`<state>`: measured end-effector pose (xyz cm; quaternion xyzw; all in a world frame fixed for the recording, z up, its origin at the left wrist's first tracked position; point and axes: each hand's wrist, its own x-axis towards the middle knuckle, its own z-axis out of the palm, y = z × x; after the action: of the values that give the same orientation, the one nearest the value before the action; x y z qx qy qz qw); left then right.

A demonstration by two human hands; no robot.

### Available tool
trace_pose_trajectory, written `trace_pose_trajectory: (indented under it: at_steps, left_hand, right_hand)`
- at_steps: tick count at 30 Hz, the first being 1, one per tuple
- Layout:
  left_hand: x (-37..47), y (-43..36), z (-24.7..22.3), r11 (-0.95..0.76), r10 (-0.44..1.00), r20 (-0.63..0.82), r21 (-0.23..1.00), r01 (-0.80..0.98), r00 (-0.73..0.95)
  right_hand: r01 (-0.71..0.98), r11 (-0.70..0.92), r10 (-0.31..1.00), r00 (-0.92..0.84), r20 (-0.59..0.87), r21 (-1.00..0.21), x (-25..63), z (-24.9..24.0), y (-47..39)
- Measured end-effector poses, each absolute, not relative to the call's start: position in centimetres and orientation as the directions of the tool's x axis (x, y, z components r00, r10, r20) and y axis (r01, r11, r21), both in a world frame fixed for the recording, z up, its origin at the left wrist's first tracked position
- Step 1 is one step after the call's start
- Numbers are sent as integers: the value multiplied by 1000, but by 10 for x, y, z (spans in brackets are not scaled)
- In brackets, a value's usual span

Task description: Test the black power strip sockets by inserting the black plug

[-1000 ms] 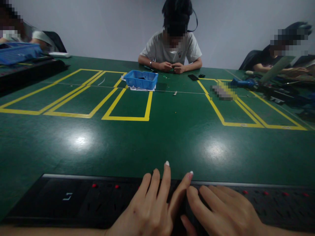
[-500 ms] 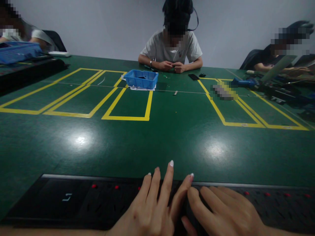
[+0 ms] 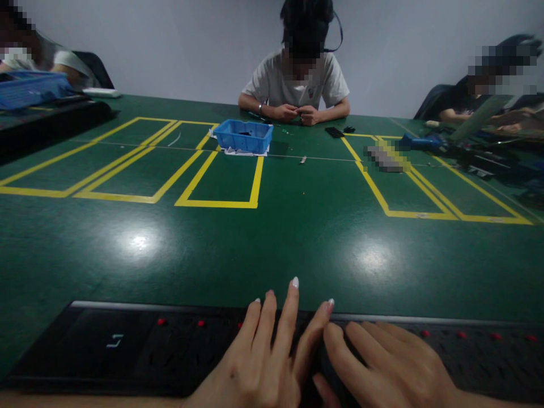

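The left hand (image 3: 255, 354) is loosely fanned over the long, flat black strip (image 3: 91, 343) dotted with round red buttons (image 3: 201, 323). Just beside it, the right hand (image 3: 386, 357) curls, any hold hidden. Beyond both, a boxy blue bin (image 3: 243, 141) stands on the glossy green table (image 3: 204, 255).

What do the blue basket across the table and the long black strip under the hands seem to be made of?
Shallow blue basket: probably smooth moulded plastic, given its even colour and raised rim.
Long black strip with red buttons: seemingly dark plastic, fairly glossy at its left end; the pale, shiny far edge could be metal or just reflected light.
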<state>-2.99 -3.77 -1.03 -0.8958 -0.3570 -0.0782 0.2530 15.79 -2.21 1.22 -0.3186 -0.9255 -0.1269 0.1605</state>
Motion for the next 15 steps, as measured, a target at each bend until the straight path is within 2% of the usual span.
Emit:
trace_pose_trajectory:
  at_steps: [15]
  left_hand:
    - [-30, -39, -10, -622, 630, 297, -361, 695, 718]
  right_hand:
    - [629, 766, 554, -751, 359, 134, 160, 14, -23]
